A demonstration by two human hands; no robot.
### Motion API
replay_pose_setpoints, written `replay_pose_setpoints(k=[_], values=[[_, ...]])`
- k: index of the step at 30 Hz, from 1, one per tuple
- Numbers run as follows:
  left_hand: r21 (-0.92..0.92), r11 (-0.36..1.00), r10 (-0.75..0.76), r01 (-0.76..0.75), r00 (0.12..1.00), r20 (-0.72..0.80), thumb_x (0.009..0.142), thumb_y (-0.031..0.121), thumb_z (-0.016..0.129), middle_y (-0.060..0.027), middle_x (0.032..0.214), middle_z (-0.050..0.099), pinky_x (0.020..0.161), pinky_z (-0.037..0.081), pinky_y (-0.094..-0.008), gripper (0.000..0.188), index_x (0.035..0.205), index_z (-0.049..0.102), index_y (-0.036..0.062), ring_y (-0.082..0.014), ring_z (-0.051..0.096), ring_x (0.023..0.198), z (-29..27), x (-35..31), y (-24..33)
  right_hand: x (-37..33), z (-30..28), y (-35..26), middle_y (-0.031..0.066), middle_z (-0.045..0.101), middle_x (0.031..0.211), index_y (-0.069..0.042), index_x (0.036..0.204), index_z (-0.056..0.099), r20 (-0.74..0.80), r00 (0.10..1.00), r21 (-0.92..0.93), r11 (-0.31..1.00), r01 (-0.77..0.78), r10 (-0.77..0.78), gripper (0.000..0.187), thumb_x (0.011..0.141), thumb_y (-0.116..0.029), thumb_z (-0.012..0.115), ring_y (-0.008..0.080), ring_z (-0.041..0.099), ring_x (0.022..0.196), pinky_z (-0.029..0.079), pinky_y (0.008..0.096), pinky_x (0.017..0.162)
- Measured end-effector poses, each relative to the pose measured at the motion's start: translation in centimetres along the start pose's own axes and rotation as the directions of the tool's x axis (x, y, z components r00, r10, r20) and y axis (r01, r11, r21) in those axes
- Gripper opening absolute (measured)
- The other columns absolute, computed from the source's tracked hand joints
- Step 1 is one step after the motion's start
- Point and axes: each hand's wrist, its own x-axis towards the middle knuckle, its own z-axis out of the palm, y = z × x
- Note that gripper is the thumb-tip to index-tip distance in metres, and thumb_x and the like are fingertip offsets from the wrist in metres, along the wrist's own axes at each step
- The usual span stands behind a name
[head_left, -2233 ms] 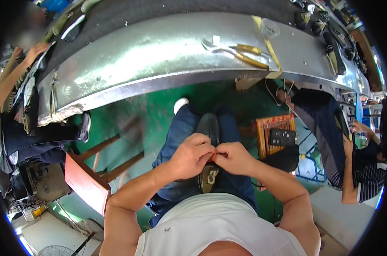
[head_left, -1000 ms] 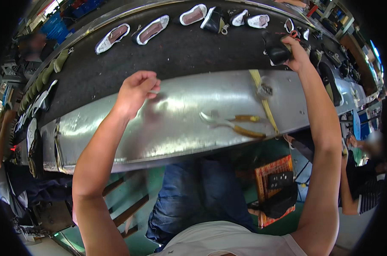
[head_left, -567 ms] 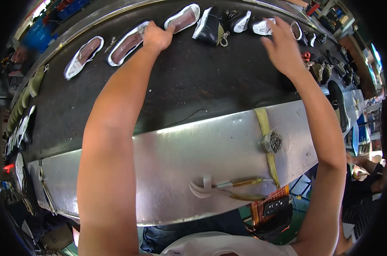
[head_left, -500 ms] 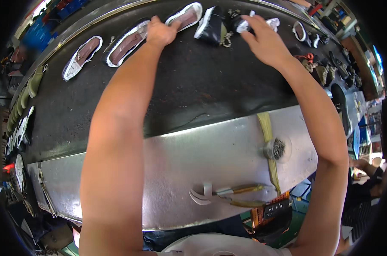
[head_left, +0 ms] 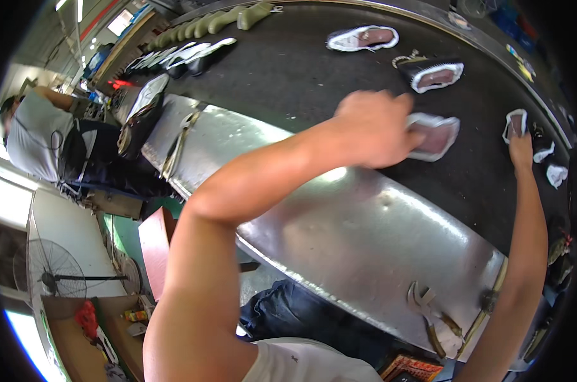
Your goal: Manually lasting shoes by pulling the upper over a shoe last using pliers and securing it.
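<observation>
My left hand (head_left: 376, 130), a little blurred, is closed on the near end of a shoe (head_left: 438, 137) with a white-edged opening and a brownish-pink insole. The hand covers part of that shoe. Farther right, my right hand (head_left: 521, 151) has its fingers closed on the near end of another white-rimmed shoe (head_left: 515, 121). Beyond my left hand, a dark shoe (head_left: 436, 76) with a cord loop and a pale-rimmed shoe (head_left: 363, 39) lie on the black surface (head_left: 288, 76).
A shiny metal plate (head_left: 288, 235) runs along the near edge, with pincers (head_left: 428, 315) at its right and a slim tool (head_left: 175, 146) at its left. Green shoe lasts (head_left: 225, 20) and pale-soled shoes (head_left: 202, 54) line the far left. Another person (head_left: 43, 137) is at left.
The view has swung left. My left hand has come nearer with a shoe, away from the far row. My right hand has shifted from the dark shoes onto a white-rimmed shoe.
</observation>
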Motion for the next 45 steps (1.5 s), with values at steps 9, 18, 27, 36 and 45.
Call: replay_pose_setpoints(k=[9,18,27,36,45], values=[[0.458,0.865,0.021,0.204,0.898,-0.44,0.09,0.031,0.072,-0.0257,0.134,0.058,0.088,0.053,-0.0485,0.062,0.141,0.052,0.0015,-0.0398,0.063,0.114,1.6,-27.5,-7.5,-22.6,-18.2,-10.3,0.0142,0.06,0.137,0.0,0.145,0.045,0.51,0.747,0.859,0.302,-0.414,-0.426,0.052,0.101,-0.025,0.042,0.0277,0.063,0.12,0.055,0.046,0.095],[-0.808,-0.401,0.454,0.431,0.86,0.233,0.084,0.024,0.082,-0.0183,0.161,0.03,0.12,0.028,-0.0438,0.105,0.161,0.013,0.004,-0.0286,0.037,0.145,7.2,-38.5,-0.5,-48.0,-24.5,-22.9,0.0174,0.072,0.116,0.001,0.116,0.07,0.4,-0.01,0.895,0.388,0.218,-0.917,0.029,0.093,-0.01,0.056,0.0316,0.069,0.105,0.053,0.0366,0.094],[-0.576,0.803,0.433,-0.152,0.813,0.389,0.091,0.039,0.07,-0.0316,0.141,0.05,0.105,0.046,-0.0438,0.084,0.152,0.032,-0.0053,-0.0417,0.055,0.128,19.7,-46.4,8.4,-50.2,-20.0,-9.3,0.0186,0.057,0.134,0.001,0.13,0.056,0.073,0.705,-0.215,0.679,0.702,-0.706,0.053,0.092,-0.034,0.065,0.0366,0.052,0.126,0.043,0.0483,0.105],[-0.845,0.415,0.218,0.336,0.865,0.451,0.092,0.029,0.069,-0.0162,0.12,0.067,0.093,0.052,-0.0339,0.057,0.139,0.054,-0.0007,-0.0225,0.065,0.108,25.3,-37.4,10.4,-52.2,-23.6,-6.7,0.0119,0.068,0.088,-0.004,0.102,0.071,0.518,0.782,-0.051,0.9,0.434,-0.347,0.032,0.089,-0.032,0.064,0.0276,0.065,0.079,0.051,0.0366,0.072],[-0.937,-0.105,0.251,0.334,0.92,0.3,0.107,0.021,0.05,-0.0052,0.118,0.059,0.098,0.046,-0.0288,0.05,0.152,0.03,0.012,-0.0117,0.056,0.109,24.7,-39.3,7.0,-75.5,-24.0,-5.7,0.0052,0.067,0.096,0.0,0.116,0.063,0.938,0.317,0.34,0.544,-0.767,-0.14,0.027,0.099,-0.021,0.062,0.01,0.061,0.078,0.051,0.0269,0.07]])
